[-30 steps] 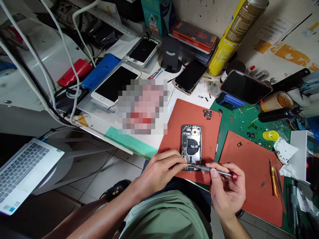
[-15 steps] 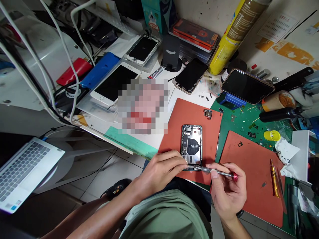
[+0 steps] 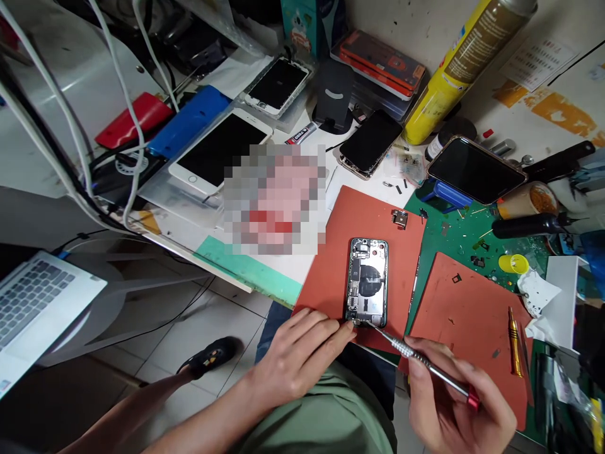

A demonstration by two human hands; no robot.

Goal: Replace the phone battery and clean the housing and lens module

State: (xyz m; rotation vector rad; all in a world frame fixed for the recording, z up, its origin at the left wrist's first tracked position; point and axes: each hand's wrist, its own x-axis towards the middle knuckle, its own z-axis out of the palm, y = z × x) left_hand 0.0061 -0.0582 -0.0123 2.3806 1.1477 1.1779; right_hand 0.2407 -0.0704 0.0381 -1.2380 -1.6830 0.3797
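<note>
An opened phone housing (image 3: 371, 282) with bare metal and small boards lies on a reddish-brown mat (image 3: 401, 252). My left hand (image 3: 307, 353) rests at its lower left corner, fingers together, the fingertips on a small part there that is too small to make out. A silver screwdriver (image 3: 425, 362) with a red end cap is held in my right hand (image 3: 454, 397), its tip at the bottom edge of the housing. A small metal piece (image 3: 399, 219) lies at the mat's upper right.
A second mat (image 3: 467, 353) carries a gold screwdriver (image 3: 515, 343). Behind are a phone on a blue stand (image 3: 477, 170), a dark phone (image 3: 371, 144), a yellow can (image 3: 439, 94) and a white phone (image 3: 222, 151). A laptop (image 3: 42, 302) sits at the left.
My right hand has moved right and down, and the screwdriver now slants more steeply. My left hand has shifted slightly down, towards the housing's lower left corner. The view has shifted slightly.
</note>
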